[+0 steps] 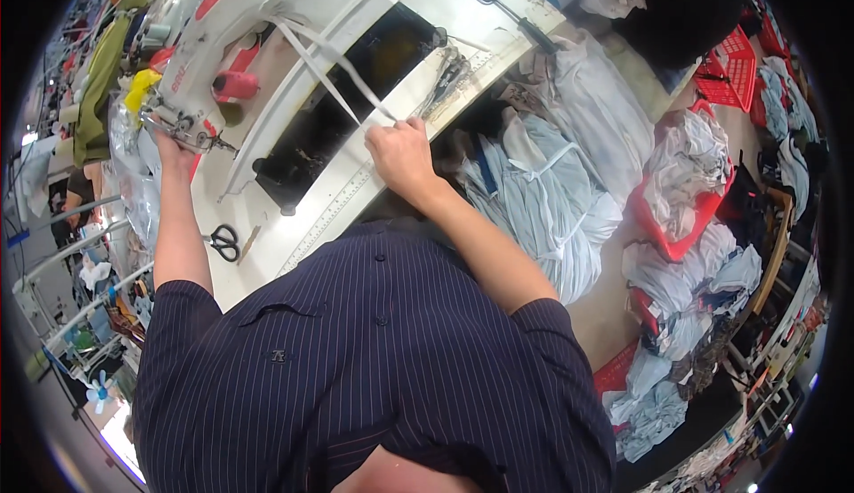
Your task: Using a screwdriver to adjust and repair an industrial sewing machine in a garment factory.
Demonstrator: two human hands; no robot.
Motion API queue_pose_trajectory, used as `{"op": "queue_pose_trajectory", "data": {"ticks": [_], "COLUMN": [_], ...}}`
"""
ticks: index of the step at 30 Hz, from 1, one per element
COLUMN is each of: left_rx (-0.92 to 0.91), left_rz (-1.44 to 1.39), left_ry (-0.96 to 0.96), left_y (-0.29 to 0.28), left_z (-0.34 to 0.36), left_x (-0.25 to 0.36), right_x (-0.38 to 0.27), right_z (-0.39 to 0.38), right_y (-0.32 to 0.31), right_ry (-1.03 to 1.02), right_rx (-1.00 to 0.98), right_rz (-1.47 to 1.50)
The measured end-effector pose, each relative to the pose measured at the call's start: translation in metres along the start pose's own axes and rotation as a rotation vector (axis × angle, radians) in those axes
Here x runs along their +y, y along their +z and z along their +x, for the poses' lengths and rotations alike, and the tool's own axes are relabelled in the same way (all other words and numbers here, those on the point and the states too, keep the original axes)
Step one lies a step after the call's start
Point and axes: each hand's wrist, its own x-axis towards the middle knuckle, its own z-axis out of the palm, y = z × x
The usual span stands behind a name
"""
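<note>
A white sewing machine with red trim leans back from its table, baring a dark opening. My left hand grips the machine's needle end, its fingers partly hidden behind the metal parts. A white fabric strap runs in two taut lengths from the machine to my right hand. That hand is closed on the strap, above the near edge of the opening. Black-handled scissors lie on the table close to me, beside a thin brown strip.
A printed ruler scale runs along the table's near side. Small metal tools lie right of the opening. Bundled pale-blue garments crowd the table's right side. Beyond stands a red basket full of cloth. Metal rails and clothing fill the left.
</note>
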Motion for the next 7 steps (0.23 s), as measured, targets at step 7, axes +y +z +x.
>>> {"op": "queue_pose_trajectory", "data": {"ticks": [7], "left_rx": [-0.011], "left_rz": [0.010], "left_ry": [0.038], "left_y": [0.003], "left_z": [0.007], "left_x": [-0.005], "right_x": [0.012], "right_z": [-0.027], "right_y": [-0.002], "right_ry": [0.080], "right_rx": [0.021], "right_rz": [0.188]}}
